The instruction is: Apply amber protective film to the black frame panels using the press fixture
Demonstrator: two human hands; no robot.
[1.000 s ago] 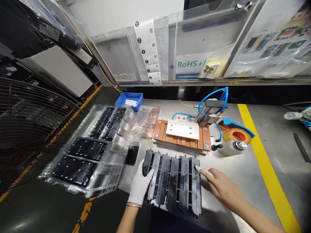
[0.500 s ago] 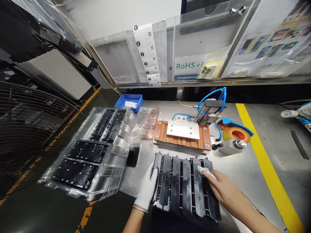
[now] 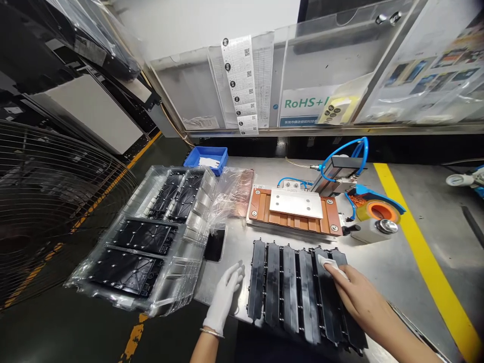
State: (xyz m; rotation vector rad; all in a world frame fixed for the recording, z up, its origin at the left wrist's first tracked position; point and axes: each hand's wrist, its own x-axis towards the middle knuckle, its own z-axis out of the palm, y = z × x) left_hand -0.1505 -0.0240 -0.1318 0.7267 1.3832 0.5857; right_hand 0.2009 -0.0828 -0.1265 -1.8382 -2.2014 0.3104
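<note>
Smooth metal table; right hand presses crumpled white cloth.

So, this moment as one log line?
right hand, bare: small white cloth on long black slats | left hand, white-gloved: open, empty, beside slats | black rectangular phone: on grey metal table

Steel tbl w/ yellow stripe, dk green flr.

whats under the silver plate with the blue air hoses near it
A brown base shows past the silver plate, with ribs and slots along its near side. The area directly beneath is covered, so I can't tell whether anything sits there.
</note>
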